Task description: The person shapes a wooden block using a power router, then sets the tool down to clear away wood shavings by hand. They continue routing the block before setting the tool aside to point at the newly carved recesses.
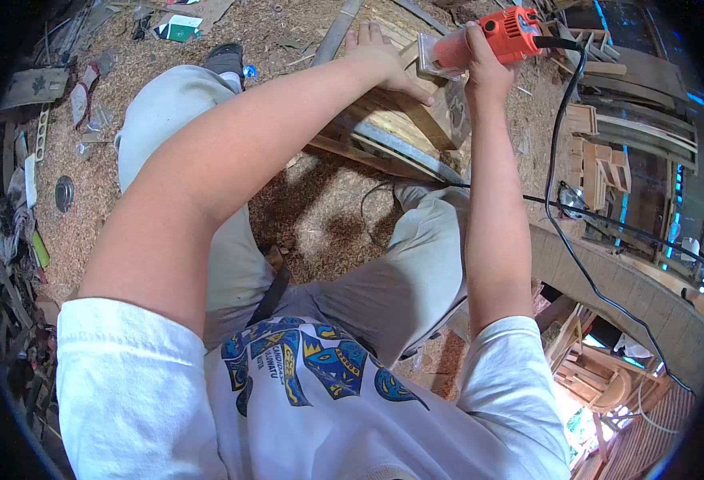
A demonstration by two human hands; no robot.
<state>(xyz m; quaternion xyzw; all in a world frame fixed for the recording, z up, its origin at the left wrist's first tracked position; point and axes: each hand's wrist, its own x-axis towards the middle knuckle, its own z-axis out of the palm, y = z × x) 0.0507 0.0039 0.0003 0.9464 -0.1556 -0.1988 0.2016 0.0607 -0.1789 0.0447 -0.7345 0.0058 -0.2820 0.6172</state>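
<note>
An orange trim router (pixel 516 36) with a clear plastic base is in my right hand (pixel 488 70), at the upper right. My fingers wrap round its body, and its base sits at the edge of a light wooden workpiece (pixel 392 120). A black cord (pixel 564 120) runs from the router's rear end down the right side. My left hand (pixel 380 62) lies on the workpiece with its fingers spread, left of the router's base. A darker strip (pixel 428 120) crosses the wood below the left hand. The router's bit is hidden.
Wood shavings (pixel 168 48) cover the floor around my legs. Small wooden pieces (pixel 600 168) and long boards (pixel 648 136) stand at the right. A wooden beam (pixel 600 280) lies beside me, with the cord over it. Scraps and clutter (pixel 16 216) line the left edge.
</note>
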